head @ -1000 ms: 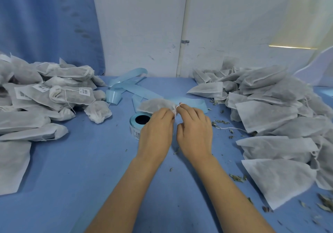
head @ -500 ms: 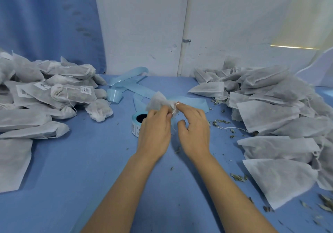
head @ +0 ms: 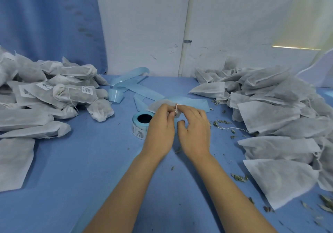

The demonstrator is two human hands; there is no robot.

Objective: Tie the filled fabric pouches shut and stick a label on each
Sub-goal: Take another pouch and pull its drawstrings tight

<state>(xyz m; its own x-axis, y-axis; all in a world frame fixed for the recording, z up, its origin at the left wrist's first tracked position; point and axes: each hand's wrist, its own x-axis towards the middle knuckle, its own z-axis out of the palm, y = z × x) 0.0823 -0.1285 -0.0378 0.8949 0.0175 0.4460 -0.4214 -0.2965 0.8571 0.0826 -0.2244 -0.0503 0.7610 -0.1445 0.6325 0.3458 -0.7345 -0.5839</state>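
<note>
One pouch (head: 157,105) btwn L hand (head: 160,130) & R hand (head: 195,131), string (head: 176,107) at neck.

White filled pouch (head: 158,105), string (head: 176,107) round its neck, just behind the label roll (head: 139,127); labelled pouches (head: 72,96) piled left, untied pouches (head: 270,117) right.

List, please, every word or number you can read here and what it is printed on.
Label on the top tied pouch: barcode and dark characters, too blurred to read.
Label on the pouch left of it: barcode, too blurred.
Label roll: barcode print, too blurred to read.
No other text shows.
</note>
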